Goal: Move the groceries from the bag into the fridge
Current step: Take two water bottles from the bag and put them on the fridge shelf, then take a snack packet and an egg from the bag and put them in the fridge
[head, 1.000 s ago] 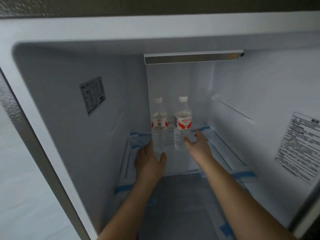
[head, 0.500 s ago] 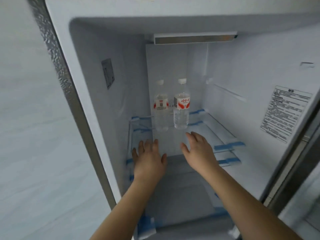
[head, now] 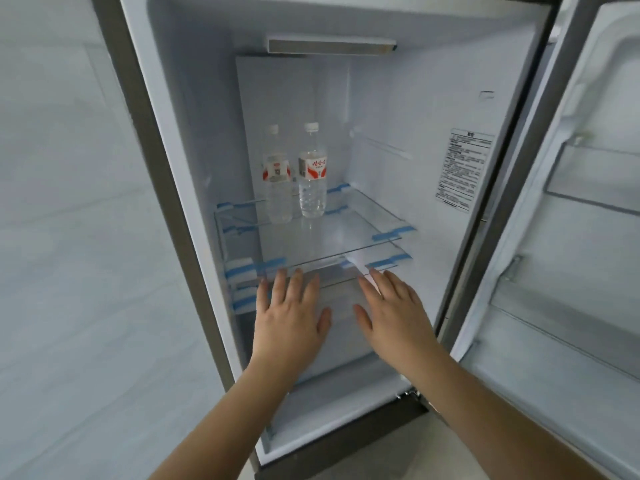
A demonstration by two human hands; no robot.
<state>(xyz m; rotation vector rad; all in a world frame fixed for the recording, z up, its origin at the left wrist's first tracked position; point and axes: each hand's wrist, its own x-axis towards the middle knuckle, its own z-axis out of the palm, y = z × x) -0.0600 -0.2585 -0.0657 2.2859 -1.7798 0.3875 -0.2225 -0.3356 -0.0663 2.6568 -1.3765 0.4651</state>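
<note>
Two clear water bottles with red-and-white labels stand upright side by side at the back of the fridge's glass shelf point(head: 353, 237): the left bottle point(head: 277, 178) and the right bottle point(head: 312, 174). My left hand point(head: 291, 317) and my right hand point(head: 394, 313) hover in front of the shelf's front edge, palms down, fingers straight and spread, holding nothing. Both hands are well apart from the bottles. No bag is in view.
The fridge door point(head: 571, 237) stands open at the right, with door racks on its inside. A second glass shelf with blue tape tabs point(head: 256, 268) lies just under the upper one. A pale wall point(head: 69, 237) runs along the left.
Both hands let go of the bottles and drew back out of the fridge toward me. The view pulled back, and the open door came into sight. The bottles stayed put.
</note>
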